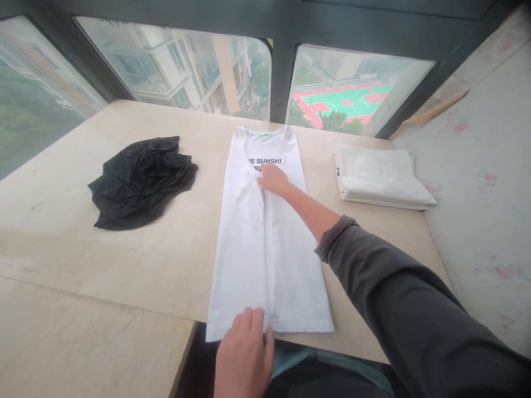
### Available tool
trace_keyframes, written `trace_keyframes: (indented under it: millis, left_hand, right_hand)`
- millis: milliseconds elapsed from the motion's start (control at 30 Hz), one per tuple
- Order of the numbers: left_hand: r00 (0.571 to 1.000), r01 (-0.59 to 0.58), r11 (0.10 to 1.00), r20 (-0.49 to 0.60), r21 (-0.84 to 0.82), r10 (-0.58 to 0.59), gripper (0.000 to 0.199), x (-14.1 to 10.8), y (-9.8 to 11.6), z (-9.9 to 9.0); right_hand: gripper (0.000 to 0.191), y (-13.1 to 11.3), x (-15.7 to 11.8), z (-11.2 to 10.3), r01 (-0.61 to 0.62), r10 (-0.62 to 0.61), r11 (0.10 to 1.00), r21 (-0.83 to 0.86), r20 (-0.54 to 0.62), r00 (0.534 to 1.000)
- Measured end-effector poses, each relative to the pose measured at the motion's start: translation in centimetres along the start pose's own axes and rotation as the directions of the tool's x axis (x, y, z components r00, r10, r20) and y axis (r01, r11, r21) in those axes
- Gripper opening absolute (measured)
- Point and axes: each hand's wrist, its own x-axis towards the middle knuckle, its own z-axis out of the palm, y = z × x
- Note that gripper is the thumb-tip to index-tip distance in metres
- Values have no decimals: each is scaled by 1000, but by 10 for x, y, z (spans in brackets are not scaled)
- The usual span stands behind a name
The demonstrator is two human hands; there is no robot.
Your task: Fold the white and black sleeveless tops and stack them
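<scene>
A white T-shirt lies lengthwise in front of me, its sides folded in so that two edges meet along the middle. Dark lettering shows inside the neck opening, partly covered by the folded cloth. Near the neckline, my right hand is closed with thumb and forefinger pinching the shirt's fabric. My left hand is at the bottom hem, fingers curled over the cloth and thumb beside them, holding the edge near the middle fold. The palm side of the left hand is hidden.
A crumpled black garment lies on the pale ledge at left. At right sits a stack of folded white cloth beside a floral-covered wall. Windows border the back. The ledge's front edge is close to me.
</scene>
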Motion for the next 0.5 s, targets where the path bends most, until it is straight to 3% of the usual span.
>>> trace_keyframes:
  millis: [167, 367, 500]
  left_hand:
    - [1000, 4, 1000, 1, 1, -4, 14, -1, 0, -1]
    - [990, -82, 996, -120, -28, 78, 14, -1, -5, 0]
    - [989, -110, 992, -107, -56, 103, 16, 0, -2, 1]
  right_hand:
    - [33, -1, 4, -2, -89, 89, 996, -24, 16, 996]
    - [30, 6, 8, -4, -93, 93, 996, 3, 20, 995]
    - [22, 3, 7, -6, -86, 86, 996, 1, 4, 996]
